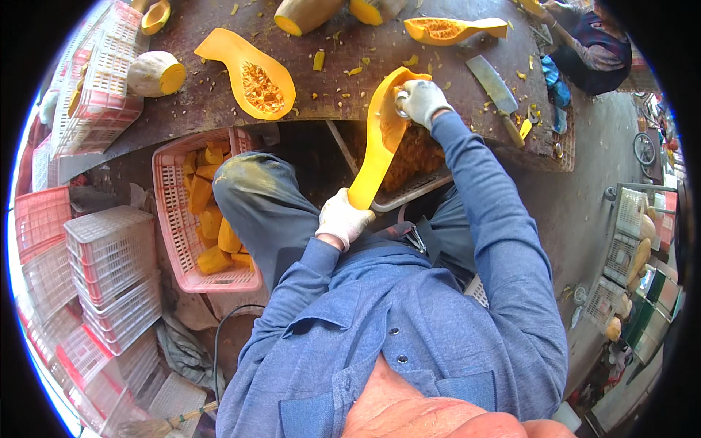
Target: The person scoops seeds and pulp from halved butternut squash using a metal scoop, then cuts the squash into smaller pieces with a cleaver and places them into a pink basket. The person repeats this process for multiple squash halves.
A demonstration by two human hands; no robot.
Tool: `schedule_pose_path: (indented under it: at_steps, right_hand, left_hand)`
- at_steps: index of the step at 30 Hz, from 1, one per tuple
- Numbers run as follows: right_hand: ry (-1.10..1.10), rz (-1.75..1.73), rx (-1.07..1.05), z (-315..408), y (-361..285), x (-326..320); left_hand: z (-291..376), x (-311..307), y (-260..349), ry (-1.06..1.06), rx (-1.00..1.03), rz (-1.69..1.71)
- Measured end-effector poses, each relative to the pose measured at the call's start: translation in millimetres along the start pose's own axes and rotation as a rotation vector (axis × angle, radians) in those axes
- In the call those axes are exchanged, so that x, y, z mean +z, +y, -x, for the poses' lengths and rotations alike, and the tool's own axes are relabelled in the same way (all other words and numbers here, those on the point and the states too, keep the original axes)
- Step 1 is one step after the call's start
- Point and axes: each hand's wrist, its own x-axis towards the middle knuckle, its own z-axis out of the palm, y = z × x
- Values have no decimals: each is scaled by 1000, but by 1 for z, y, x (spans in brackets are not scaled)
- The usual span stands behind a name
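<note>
My left hand, in a white work glove, grips the neck end of a halved butternut-type pumpkin. The half slants up and away from my lap, its hollow towards my right hand. That gloved hand is closed on a shiny metal scraping tool at the seed hollow; its exact shape is partly hidden by the fingers. The hollow's near part looks scraped smooth. Below the half, a tray holds a heap of orange pulp. On the wooden table lies another half with its seeds in.
A cleaver lies on the table at right, near another pumpkin half. A pink crate of pumpkin chunks stands beside my left knee. Stacked crates fill the left side. Another person works at far right.
</note>
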Motion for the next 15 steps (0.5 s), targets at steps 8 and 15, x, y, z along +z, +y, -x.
schedule_pose_path:
  at_steps: [8, 15]
  right_hand:
    - [320, -308, -145, 60, -12, 48]
    - [232, -203, -212, 96, -2, 59]
  left_hand:
    - [-3, 2, -7, -29, 25, 75]
    - [-8, 7, -15, -59, -16, 114]
